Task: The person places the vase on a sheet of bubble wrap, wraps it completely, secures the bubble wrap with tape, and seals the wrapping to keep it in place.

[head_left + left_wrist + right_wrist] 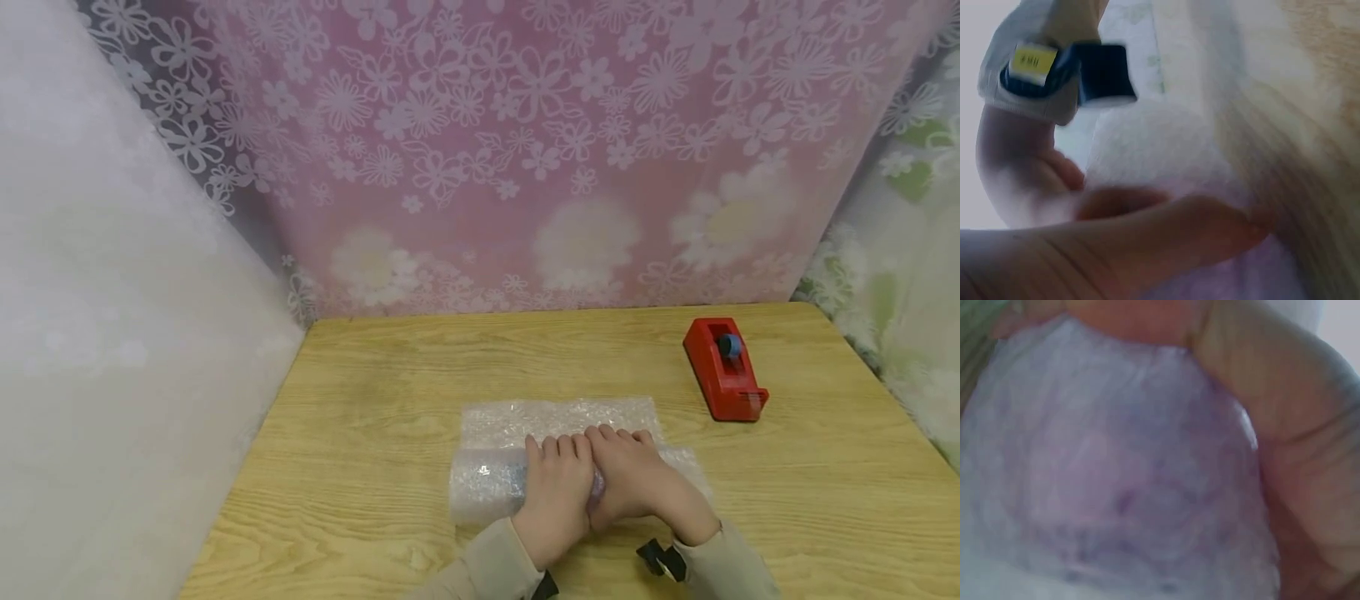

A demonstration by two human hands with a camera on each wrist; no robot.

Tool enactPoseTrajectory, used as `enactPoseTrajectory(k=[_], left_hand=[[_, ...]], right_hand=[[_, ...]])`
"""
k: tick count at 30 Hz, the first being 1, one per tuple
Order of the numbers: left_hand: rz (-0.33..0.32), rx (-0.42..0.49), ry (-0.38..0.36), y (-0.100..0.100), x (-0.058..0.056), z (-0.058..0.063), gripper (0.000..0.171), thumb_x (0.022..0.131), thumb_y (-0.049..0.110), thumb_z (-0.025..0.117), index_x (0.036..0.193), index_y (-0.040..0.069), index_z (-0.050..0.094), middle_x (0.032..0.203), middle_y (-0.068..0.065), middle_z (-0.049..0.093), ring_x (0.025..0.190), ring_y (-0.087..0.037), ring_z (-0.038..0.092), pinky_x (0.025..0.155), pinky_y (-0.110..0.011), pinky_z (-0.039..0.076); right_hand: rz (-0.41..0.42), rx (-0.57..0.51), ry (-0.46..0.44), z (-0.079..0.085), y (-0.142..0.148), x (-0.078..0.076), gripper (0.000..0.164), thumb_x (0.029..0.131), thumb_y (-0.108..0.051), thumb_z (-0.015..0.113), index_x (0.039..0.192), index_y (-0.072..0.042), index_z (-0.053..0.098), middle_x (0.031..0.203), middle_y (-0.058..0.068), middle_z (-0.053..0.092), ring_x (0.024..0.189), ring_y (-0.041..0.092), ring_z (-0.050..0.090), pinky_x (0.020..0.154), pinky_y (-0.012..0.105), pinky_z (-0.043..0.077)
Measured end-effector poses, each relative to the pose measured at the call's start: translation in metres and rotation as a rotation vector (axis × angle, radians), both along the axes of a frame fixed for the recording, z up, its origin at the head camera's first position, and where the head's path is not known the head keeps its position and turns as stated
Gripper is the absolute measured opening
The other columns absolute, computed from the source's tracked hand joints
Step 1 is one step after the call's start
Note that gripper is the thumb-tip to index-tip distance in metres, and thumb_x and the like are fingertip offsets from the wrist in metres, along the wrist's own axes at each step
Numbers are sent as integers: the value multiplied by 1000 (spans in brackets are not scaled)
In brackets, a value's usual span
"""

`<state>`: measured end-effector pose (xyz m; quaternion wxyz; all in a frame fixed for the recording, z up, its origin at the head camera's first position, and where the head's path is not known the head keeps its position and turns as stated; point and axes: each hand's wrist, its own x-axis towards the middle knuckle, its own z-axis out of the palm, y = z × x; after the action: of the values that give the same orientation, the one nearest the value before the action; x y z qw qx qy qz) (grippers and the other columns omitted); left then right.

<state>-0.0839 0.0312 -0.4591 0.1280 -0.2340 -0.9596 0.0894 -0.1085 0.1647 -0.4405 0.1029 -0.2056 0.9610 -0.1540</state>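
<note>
Clear cylindrical bubble-wrap roll (486, 487): lying well in from the yellow wooden table's (360, 417) far edge.
Left hand (558, 492), right hand (632, 477): both curled round it.
Feel: light, squashy, slippery, I'd guess; cup its middle.

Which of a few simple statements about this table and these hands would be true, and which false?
1. The left hand and the right hand both hold the rolled bubble wrap. True.
2. A tape dispenser stands on the table, to the right of the bubble wrap. True.
3. The right hand touches the tape dispenser. False: the tape dispenser stands apart from both hands.
4. The tape dispenser is green. False: it is red.
5. All of the bubble wrap is rolled up. False: part of it lies flat on the table beyond the hands.
6. A purplish thing shows between the hands. True.
</note>
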Motion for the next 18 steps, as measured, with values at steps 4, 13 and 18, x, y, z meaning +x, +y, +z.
enactPoseTrajectory(k=[4, 13, 18], left_hand=[[0, -64, 9, 3, 1, -4, 79, 66, 63, 80, 119, 12, 54, 105, -4, 62, 94, -23, 58, 93, -47, 43], [-29, -17, 30, 2, -3, -8, 86, 57, 65, 83, 116, 9, 54, 96, -4, 62, 87, -21, 58, 83, -43, 45], [-14, 22, -54, 1, -10, -4, 95, 46, 65, 88, 116, 12, 52, 91, -2, 60, 85, -19, 55, 79, -40, 43]], right_hand=[[20, -45, -141, -1, 4, -12, 65, 51, -37, 89, 104, -20, 57, 90, -7, 54, 82, 15, 52, 74, 51, 36], [49, -71, -189, 3, 6, -18, 62, 50, -28, 87, 104, -20, 57, 87, -11, 55, 79, 11, 53, 71, 47, 35], [64, -89, -208, 3, 6, -23, 59, 52, -30, 85, 103, -20, 58, 87, -12, 55, 78, 12, 53, 70, 46, 34]])
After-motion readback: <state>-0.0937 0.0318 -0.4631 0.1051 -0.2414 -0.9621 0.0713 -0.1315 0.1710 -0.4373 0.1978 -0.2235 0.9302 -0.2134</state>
